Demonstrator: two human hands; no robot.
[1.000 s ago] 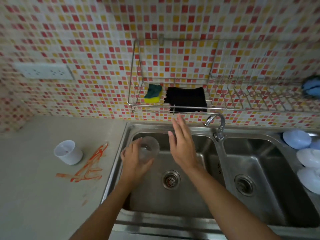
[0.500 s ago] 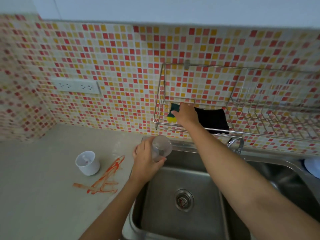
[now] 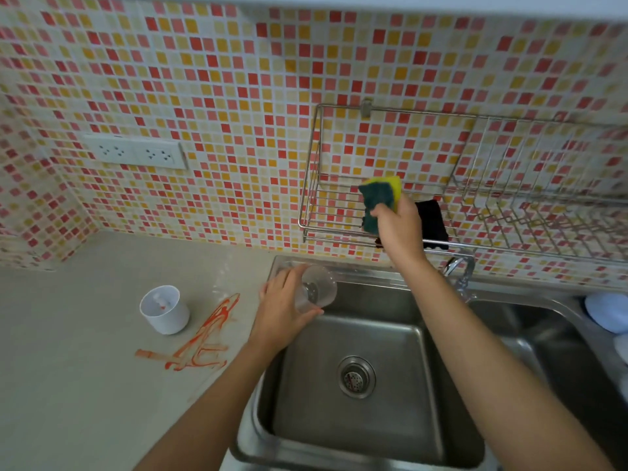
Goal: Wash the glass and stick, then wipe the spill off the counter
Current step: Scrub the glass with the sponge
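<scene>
From the head camera, your left hand point(image 3: 283, 312) grips the clear glass point(image 3: 314, 289) over the sink's point(image 3: 353, 396) back-left corner. Your right hand point(image 3: 399, 229) clutches the sponge point(image 3: 380, 202) (green face toward you) before the wire rack point(image 3: 339, 212). The orange spill point(image 3: 204, 338) streaks the counter point(image 3: 68, 385).

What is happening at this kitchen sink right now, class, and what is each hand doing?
A person stands at a steel sink. The left hand holds a clear glass tilted over the basin. The right hand grips a green and yellow sponge, raised in front of the wire rack on the tiled wall, where a black cloth also lies. On the counter to the left, an orange spill is not yet wiped, beside a white cup.
</scene>
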